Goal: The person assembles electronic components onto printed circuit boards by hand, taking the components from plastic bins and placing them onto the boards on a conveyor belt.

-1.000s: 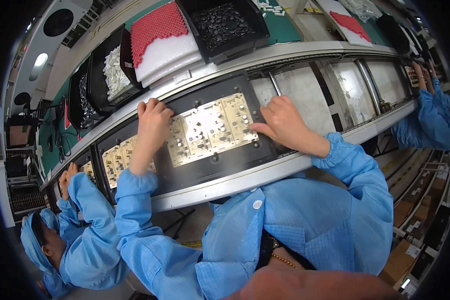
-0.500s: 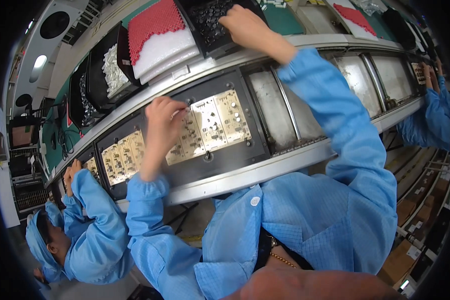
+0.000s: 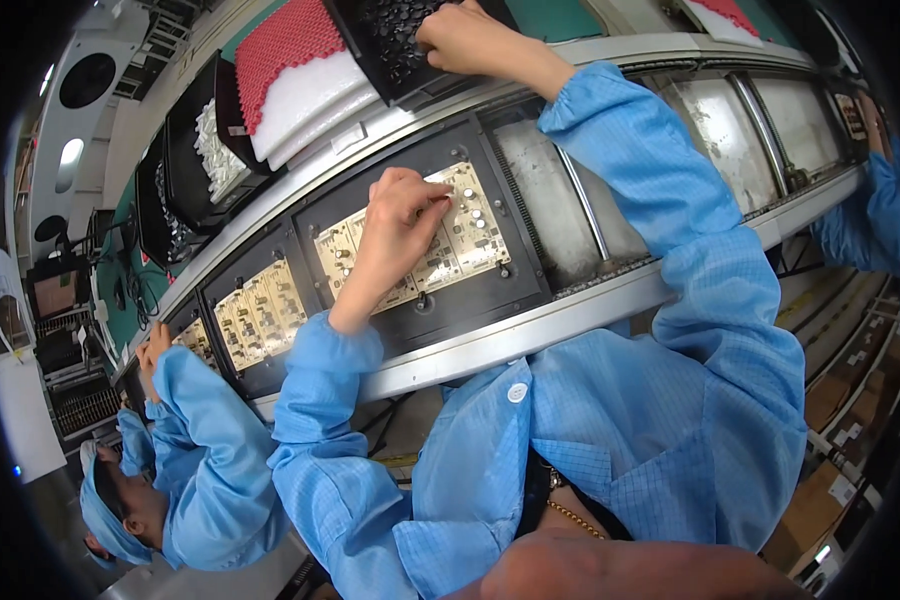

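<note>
My left hand (image 3: pixel 402 225) is over a pale circuit board (image 3: pixel 482 235) that lies in a black carrier frame (image 3: pixel 460 310). Its thumb and index finger are pinched together near the board's upper part; whatever they hold is too small to make out. The hand covers much of the board's middle, while small components stand on the parts that show. At the far side, my right hand (image 3: pixel 478 42) reaches over a black bin (image 3: pixel 385 75) of small black parts (image 3: pixel 392 35). Its fingers are curled down at the parts, and their tips are partly hidden.
Further left, a second carrier holds another circuit board (image 3: pixel 260 315). Beyond the metal rail (image 3: pixel 410 378) line are a bin of white parts (image 3: pixel 215 160) and red honeycomb-like material (image 3: pixel 285 55) on white foam (image 3: pixel 315 105). A co-worker (image 3: pixel 185 470) works at my left; another blue sleeve (image 3: pixel 885 205) shows far right.
My left hand has moved right across the board, from its left-middle part toward its right part. My right hand stays at the bin of black parts. The whole view has shifted slightly.
</note>
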`<act>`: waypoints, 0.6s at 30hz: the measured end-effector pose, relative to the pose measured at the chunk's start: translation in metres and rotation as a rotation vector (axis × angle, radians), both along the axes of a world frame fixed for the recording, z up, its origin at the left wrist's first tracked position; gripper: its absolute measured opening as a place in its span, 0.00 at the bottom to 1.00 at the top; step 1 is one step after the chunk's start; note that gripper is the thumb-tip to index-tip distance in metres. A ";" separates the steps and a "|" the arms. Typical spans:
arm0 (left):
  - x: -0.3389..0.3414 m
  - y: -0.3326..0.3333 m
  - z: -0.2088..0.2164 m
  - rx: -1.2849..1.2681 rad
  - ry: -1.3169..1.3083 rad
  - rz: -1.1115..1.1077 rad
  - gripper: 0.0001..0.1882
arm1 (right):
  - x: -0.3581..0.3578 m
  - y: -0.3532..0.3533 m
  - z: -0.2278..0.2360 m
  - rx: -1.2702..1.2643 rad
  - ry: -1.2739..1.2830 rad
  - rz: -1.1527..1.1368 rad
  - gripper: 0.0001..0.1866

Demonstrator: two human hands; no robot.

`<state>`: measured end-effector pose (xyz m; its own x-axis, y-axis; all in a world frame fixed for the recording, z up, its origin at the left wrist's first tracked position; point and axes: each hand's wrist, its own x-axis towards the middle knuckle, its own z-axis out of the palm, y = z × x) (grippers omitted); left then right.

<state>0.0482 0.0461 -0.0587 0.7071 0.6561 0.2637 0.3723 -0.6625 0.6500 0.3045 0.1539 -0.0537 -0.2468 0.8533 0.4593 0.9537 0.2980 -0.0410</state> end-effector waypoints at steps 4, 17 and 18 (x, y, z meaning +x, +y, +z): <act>0.007 -0.003 -0.004 0.112 0.016 -0.019 0.08 | -0.005 -0.019 0.001 -0.064 0.077 0.094 0.13; 0.019 0.006 -0.004 0.330 0.140 -0.077 0.10 | 0.000 -0.052 -0.003 0.158 0.035 0.288 0.13; 0.018 0.006 -0.004 0.330 0.139 -0.077 0.10 | 0.000 -0.052 -0.004 0.159 0.034 0.288 0.13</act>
<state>0.0665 0.0520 -0.0628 0.7949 0.4954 0.3502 0.3832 -0.8575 0.3432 0.3046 0.1019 -0.0576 -0.4500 0.6679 0.5928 0.8282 0.5604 -0.0026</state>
